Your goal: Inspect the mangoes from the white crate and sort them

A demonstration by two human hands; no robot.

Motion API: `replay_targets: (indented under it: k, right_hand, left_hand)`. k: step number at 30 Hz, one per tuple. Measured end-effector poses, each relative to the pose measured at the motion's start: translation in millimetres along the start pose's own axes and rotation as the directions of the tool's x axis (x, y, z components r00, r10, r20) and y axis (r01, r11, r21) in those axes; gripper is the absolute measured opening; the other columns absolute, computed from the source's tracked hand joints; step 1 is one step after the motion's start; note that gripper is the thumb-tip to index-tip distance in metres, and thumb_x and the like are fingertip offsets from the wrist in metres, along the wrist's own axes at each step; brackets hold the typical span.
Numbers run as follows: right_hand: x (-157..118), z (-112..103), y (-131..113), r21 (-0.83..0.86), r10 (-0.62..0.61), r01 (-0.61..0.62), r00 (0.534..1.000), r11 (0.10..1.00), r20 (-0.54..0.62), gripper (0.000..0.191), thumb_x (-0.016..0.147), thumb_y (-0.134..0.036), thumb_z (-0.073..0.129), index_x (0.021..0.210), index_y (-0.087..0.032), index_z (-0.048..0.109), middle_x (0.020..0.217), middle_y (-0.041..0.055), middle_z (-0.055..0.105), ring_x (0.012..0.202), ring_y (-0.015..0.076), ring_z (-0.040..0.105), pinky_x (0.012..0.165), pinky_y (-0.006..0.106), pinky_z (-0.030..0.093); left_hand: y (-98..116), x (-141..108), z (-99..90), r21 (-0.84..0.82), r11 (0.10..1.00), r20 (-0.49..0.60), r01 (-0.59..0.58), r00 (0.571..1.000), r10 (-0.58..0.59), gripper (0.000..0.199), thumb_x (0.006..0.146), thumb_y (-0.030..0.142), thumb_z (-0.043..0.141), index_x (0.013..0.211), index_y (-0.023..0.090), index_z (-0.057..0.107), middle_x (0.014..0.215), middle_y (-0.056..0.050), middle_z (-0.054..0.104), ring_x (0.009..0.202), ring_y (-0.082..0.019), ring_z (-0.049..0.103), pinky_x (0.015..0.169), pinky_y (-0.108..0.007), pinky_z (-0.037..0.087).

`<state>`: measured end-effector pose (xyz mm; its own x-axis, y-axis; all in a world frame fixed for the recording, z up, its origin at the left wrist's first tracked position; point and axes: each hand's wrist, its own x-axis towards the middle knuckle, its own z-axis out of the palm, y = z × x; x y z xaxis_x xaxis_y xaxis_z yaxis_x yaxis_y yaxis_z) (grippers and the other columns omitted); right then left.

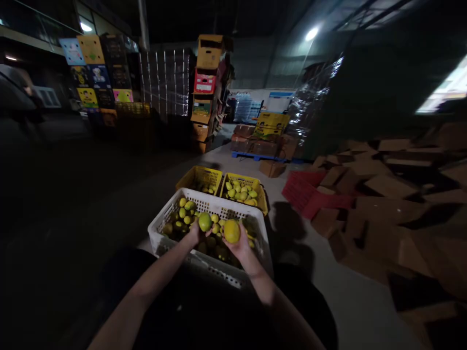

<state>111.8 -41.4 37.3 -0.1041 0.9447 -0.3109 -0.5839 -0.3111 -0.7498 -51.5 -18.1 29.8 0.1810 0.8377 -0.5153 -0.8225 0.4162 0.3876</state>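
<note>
Over a white plastic crate (160, 226) I hold one fruit in each hand. My left hand (196, 235) is closed around a round green citrus-like fruit (205, 222). A larger yellow citrus-like fruit (232, 231) sits in my right hand (241, 245), with the fingers curled around it from behind and the side. Beneath both hands, many loose yellow and greenish fruits (187, 219) lie in the crate. My hands and forearms hide part of them, and the crate's near inside is in shadow.
Behind the white crate stand two yellow crates: the left one (182, 181) holds some fruit, the right one (263, 199) more. To the right are a red crate (302, 194) and a heap of cardboard boxes (379, 209). Stacked cartons (207, 92) and a blue pallet (251, 156) stand farther back.
</note>
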Motion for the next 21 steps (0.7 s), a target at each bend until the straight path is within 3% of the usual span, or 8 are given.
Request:
replay_targets:
  k: [4,8,12,15,17,21]
  right_hand:
    - [2.4,19.9,-40.5,0.064,-0.047,0.047,0.999,0.997,-0.007,0.018,0.071,-0.037,0.068,0.085,-0.029,0.06,0.072,-0.0041,0.071,0.064,0.0175,0.064,0.056,0.03,0.054]
    - [-0.2,16.5,-60.4,0.081,-0.07,0.064,0.995,0.995,0.077,0.018,0.07,-0.038,0.066,0.086,-0.029,0.063,0.082,-0.0005,0.073,0.074,0.0197,0.067,0.065,0.033,0.057]
    - [1.9,1.3,-63.1,0.094,0.083,-0.085,0.996,0.992,0.015,0.019,0.077,-0.038,0.06,0.09,-0.026,0.065,0.084,0.0008,0.074,0.076,0.0181,0.069,0.058,0.028,0.055]
    - [7.6,-4.1,-63.4,0.098,0.169,-0.164,0.985,0.982,-0.046,0.016,0.08,-0.038,0.059,0.087,-0.024,0.064,0.074,0.0008,0.073,0.063,0.0161,0.067,0.045,0.023,0.046]
    - [12.2,-5.5,-63.6,0.089,0.192,-0.19,0.981,0.978,-0.012,0.019,0.079,-0.04,0.063,0.088,-0.024,0.063,0.073,0.0023,0.072,0.056,0.0155,0.064,0.043,0.022,0.044]
    - [22.7,-5.4,-58.8,0.117,0.124,-0.123,0.992,0.985,0.003,0.04,0.067,-0.029,0.078,0.102,-0.027,0.061,0.082,0.0015,0.073,0.062,0.0171,0.068,0.054,0.028,0.055]
  left_hand:
    - [24.6,-4.6,22.3,0.095,0.995,0.078,0.042,0.996,-0.049,0.041,0.09,0.044,0.051,0.111,0.01,0.059,0.077,-0.007,0.067,0.06,-0.015,0.064,0.052,-0.023,0.053]
    - [27.3,-0.7,31.3,0.179,0.981,0.144,0.076,0.984,-0.102,0.048,0.091,0.048,0.046,0.108,0.005,0.06,0.07,-0.008,0.066,0.053,-0.015,0.062,0.047,-0.022,0.051]
    - [15.7,9.3,32.3,0.245,0.962,0.152,0.121,0.975,-0.162,0.056,0.095,0.052,0.034,0.106,0.004,0.06,0.061,-0.006,0.063,0.042,-0.011,0.055,0.041,-0.019,0.044]
    - [8.7,12.1,35.6,0.248,0.958,0.13,0.144,0.975,-0.18,0.053,0.095,0.052,0.035,0.102,0.006,0.061,0.06,-0.006,0.062,0.043,-0.011,0.056,0.044,-0.019,0.045]
    - [6.6,11.0,39.5,0.246,0.958,0.126,0.15,0.975,-0.185,0.05,0.095,0.052,0.038,0.098,0.007,0.061,0.06,-0.005,0.062,0.046,-0.011,0.058,0.047,-0.019,0.048]
    - [6.9,8.6,46.3,0.246,0.958,0.099,0.149,0.979,-0.178,0.044,0.093,0.05,0.046,0.095,0.009,0.06,0.063,-0.005,0.064,0.05,-0.012,0.061,0.052,-0.019,0.052]
